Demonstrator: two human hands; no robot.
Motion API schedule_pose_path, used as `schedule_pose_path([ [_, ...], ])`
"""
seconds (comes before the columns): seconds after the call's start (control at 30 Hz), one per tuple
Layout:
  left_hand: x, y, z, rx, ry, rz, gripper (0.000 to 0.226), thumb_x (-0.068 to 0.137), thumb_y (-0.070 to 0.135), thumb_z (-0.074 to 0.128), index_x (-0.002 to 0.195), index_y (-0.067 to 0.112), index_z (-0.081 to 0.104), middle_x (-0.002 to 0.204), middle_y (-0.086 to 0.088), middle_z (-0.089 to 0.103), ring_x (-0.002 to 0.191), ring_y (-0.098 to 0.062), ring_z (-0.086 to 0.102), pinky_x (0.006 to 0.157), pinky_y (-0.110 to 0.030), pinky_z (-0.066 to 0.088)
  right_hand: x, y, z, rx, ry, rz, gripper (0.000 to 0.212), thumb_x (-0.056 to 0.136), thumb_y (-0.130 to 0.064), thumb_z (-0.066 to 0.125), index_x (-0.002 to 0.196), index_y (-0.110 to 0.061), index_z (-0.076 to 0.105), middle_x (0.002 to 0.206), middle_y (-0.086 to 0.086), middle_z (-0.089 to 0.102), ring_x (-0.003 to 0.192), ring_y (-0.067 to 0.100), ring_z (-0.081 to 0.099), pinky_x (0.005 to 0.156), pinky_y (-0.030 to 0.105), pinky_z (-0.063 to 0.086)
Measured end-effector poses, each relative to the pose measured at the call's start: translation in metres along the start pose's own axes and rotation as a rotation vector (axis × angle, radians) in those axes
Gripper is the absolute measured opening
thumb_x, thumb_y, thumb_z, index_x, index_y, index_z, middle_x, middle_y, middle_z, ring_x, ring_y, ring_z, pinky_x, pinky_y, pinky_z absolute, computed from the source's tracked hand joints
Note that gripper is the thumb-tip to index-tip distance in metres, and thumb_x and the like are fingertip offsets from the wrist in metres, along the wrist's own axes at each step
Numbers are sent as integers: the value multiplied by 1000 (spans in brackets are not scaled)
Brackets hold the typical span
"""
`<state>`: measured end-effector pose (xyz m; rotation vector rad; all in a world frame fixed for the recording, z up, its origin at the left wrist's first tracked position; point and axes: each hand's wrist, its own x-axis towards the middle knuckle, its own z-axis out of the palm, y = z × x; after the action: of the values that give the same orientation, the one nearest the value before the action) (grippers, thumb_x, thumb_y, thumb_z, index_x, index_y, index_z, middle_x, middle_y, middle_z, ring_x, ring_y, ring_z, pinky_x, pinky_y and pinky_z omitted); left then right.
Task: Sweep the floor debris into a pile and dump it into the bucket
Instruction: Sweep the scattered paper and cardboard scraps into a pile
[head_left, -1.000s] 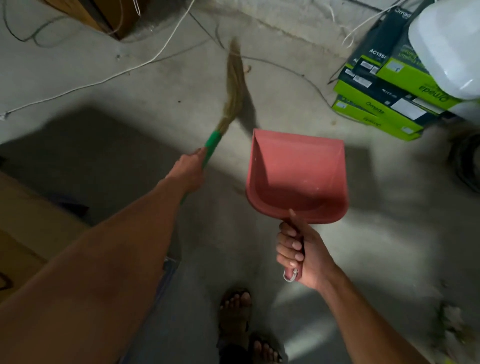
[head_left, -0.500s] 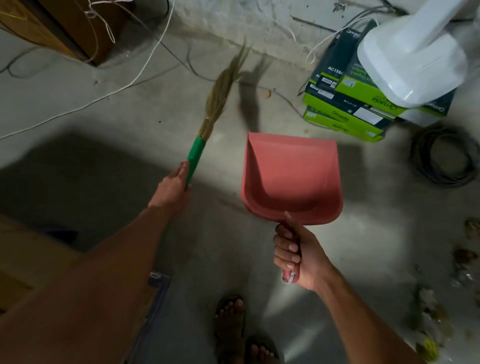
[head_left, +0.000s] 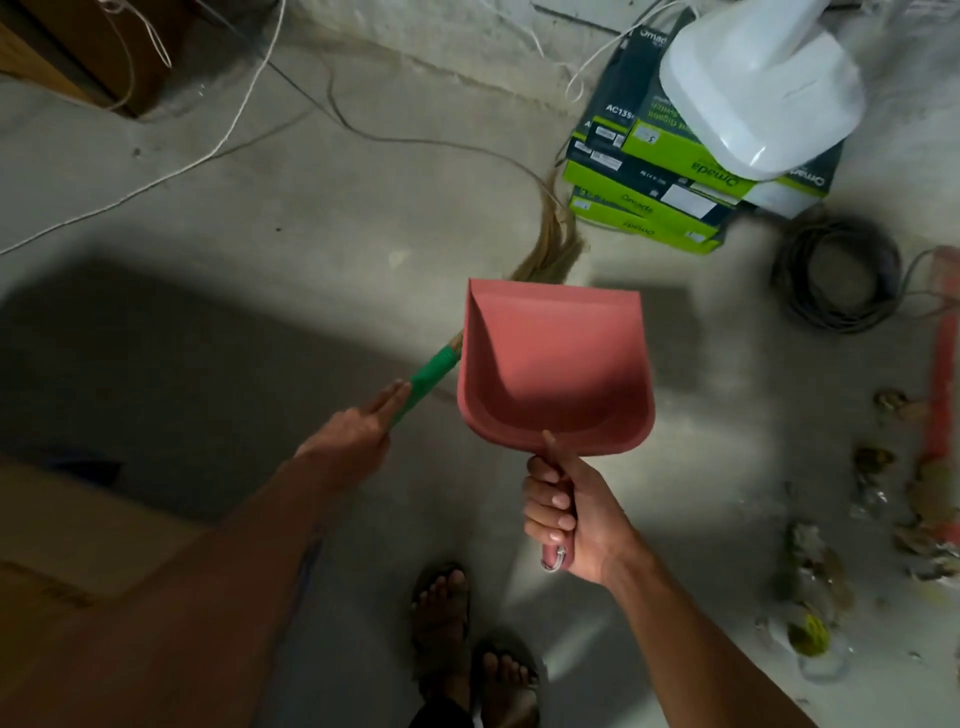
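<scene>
My left hand (head_left: 358, 431) grips the green handle of a straw broom (head_left: 550, 244). Its bristles reach past the far edge of the dustpan, close to the green boxes, and part of the broom is hidden behind the pan. My right hand (head_left: 571, 514) grips the handle of a pink dustpan (head_left: 556, 364), which is held above the concrete floor and shows nothing inside. Scattered debris (head_left: 883, 519) lies on the floor at the right. No bucket is in view.
A stack of green and black boxes (head_left: 649, 197) with a white plastic object (head_left: 758, 88) on top stands at the far right. A coil of dark cable (head_left: 836, 275) lies beside it. Loose wires (head_left: 218, 145) cross the floor. My sandalled feet (head_left: 467, 639) are below.
The broom has swung from the far left to the right, so its bristles now lie behind the dustpan near the boxes. The view has shifted right and shows more debris.
</scene>
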<state>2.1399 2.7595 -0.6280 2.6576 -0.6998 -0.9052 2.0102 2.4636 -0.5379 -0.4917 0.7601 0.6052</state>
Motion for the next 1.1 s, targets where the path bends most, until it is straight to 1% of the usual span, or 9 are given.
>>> schedule_pose_path([
  [0.13,-15,28,-13,-9,64,-119,79,98,19,51,167,21,11,173,-2,15,111,-52,63,100,-52,51,-23,-8,-9,46,-12,-33,45,102,-46,57,69,-21,39,47,-7,27,32,6,24,34,22,17],
  [0.23,2,49,-24,-47,92,-200,80,96,13,54,166,18,16,170,-7,24,122,-51,57,108,-51,47,-38,-10,-20,33,16,-52,46,102,-46,56,68,-21,40,47,-7,26,31,6,25,33,22,17],
  [0.33,25,70,-24,-57,30,-243,76,94,10,51,164,18,23,165,-11,34,130,-47,53,113,-48,44,-50,-3,-36,23,29,-60,47,103,-47,55,68,-21,40,46,-7,27,31,6,25,32,21,19],
  [0.43,28,90,-6,-34,-45,-166,77,91,9,52,163,19,26,162,-14,40,131,-46,53,112,-47,44,-62,10,-57,19,47,-62,47,103,-48,57,68,-21,40,46,-8,28,31,5,25,33,21,19],
  [0.63,-25,115,40,-16,-143,3,76,91,16,48,164,14,25,166,-16,31,138,-44,50,114,-45,44,-93,34,-84,15,71,-55,46,102,-49,59,70,-22,40,47,-8,27,33,5,24,33,21,20],
  [0.77,-58,123,53,-50,-70,11,83,84,27,39,165,18,22,168,-10,29,131,-45,56,107,-49,50,-114,33,-94,13,58,-60,46,101,-50,60,71,-22,40,49,-8,26,33,5,24,36,23,15],
  [0.87,-66,136,47,-57,8,-54,81,89,30,40,166,21,17,169,-8,26,124,-50,58,105,-49,50,-126,24,-100,20,48,-81,46,101,-50,60,70,-22,40,48,-8,26,33,5,25,38,23,13],
  [0.97,-54,149,43,-63,62,-157,77,98,19,51,166,19,15,167,-12,30,122,-51,57,105,-49,48,-133,18,-106,17,50,-107,47,101,-49,60,69,-22,40,48,-8,26,33,6,24,36,23,15],
  [1.1,-29,174,48,-70,-27,-302,70,96,16,53,161,18,28,146,-22,53,122,-47,58,101,-45,49,-139,25,-120,17,57,-121,47,101,-49,59,68,-22,40,48,-8,26,33,6,24,35,22,17],
])
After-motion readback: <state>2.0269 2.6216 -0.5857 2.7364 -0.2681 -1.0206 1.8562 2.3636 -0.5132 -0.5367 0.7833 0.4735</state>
